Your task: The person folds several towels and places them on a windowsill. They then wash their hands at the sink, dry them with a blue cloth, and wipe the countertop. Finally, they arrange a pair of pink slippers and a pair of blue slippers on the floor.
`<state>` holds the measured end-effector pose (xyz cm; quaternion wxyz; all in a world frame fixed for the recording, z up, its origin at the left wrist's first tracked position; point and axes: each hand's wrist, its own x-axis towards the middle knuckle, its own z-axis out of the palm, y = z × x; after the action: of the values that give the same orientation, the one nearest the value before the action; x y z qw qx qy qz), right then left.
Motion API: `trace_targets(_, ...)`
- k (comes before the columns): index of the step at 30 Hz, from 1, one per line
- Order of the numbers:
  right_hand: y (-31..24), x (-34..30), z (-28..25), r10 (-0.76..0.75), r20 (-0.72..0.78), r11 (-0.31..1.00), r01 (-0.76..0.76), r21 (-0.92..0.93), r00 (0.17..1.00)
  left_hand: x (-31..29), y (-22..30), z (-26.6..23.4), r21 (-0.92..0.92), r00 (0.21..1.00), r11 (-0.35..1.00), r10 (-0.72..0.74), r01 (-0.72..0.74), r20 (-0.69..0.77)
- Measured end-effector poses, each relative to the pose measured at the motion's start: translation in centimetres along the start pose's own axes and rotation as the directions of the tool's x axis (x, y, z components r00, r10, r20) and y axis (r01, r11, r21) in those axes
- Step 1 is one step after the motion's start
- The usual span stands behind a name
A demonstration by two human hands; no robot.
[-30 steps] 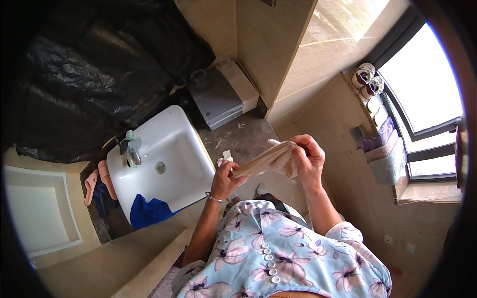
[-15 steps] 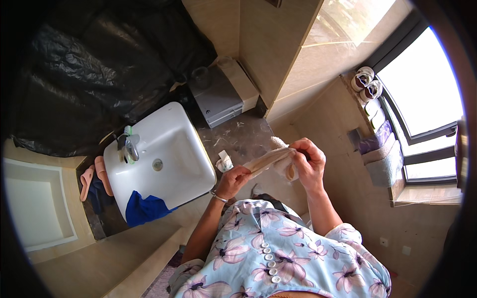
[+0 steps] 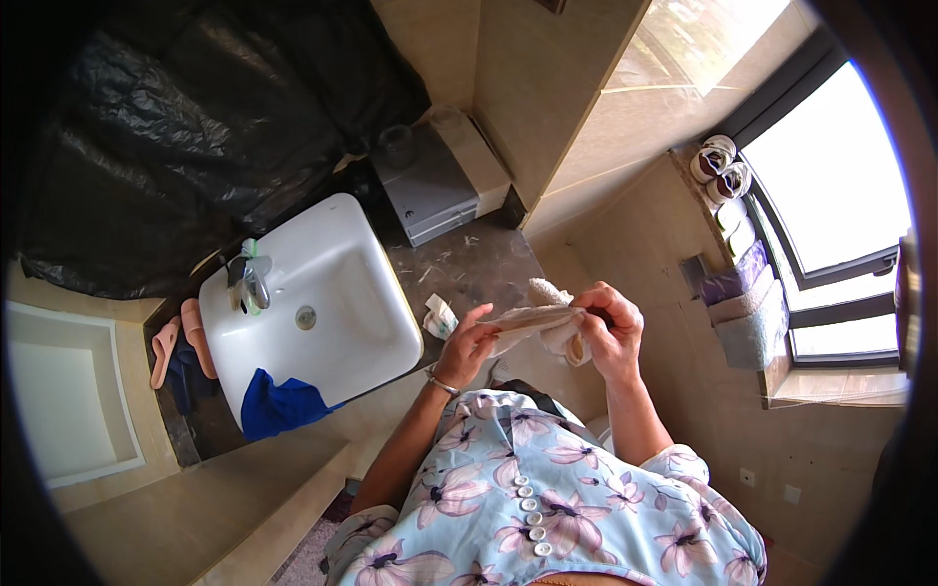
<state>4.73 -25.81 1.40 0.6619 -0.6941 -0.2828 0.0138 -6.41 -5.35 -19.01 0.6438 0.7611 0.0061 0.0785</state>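
Observation:
A cream-white cloth (image 3: 532, 320) is stretched between my hands in front of my waist. It has a thin, flat part on the left and a thick, fluffy part bunched on the right, hanging below my fingers. My right hand (image 3: 614, 332) pinches its right side with thumb and fingers. At its left end, my left hand (image 3: 465, 355) has the edge between thumb and fingers, the fingertips somewhat raised. A bracelet circles my left wrist. Beside my left hand, a small crumpled white packet (image 3: 440, 317) lies on the dark counter (image 3: 469, 264).
A white sink (image 3: 362, 313) with a metal faucet (image 3: 254, 283) is at left; a blue cloth (image 3: 281, 405) drapes over its near rim. Pink slippers (image 3: 181, 342) lie beyond it. A grey box (image 3: 430, 190) stands at the back. Shoes (image 3: 721, 168) and towels (image 3: 752, 313) line the windowsill.
My left fingers have loosened and lifted from a tight pinch, and the left end of the cloth has opened out a little. The right hand keeps its hold almost in place.

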Motion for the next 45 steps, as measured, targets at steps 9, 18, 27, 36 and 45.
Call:
trace_targets(9, 0.1, 0.3, -0.5, -0.067, -0.054, 0.996, 0.064, -0.06, 0.996, 1.6, 0.0, -2.8, 0.045, 0.998, 0.999, 0.027, -0.024, -0.057)
trace_targets(18, 11.0, 0.8, -2.4, 0.358, -0.298, 0.927, -0.376, -0.001, 0.885, 1.3, 3.0, -7.2, 0.073, 0.95, 0.992, -0.075, 0.101, -0.302)
trace_targets(27, 23.5, -1.6, -1.2, 0.377, -0.285, 0.785, -0.467, -0.407, 0.881, 1.3, 1.4, -7.3, 0.447, 0.965, 0.873, -0.09, 0.196, -0.248)
trace_targets(36, 14.6, -1.6, 8.0, 0.19, 0.452, 0.974, -0.111, -0.196, 0.872, 2.9, 1.6, -4.1, 0.457, 0.995, 0.885, -0.057, 0.088, -0.081)
trace_targets(45, 12.9, -0.5, 5.0, 0.402, 0.556, 0.91, -0.25, -0.332, 0.727, 2.6, 3.8, -4.9, 0.114, 0.961, 0.974, -0.216, 0.198, 0.171)
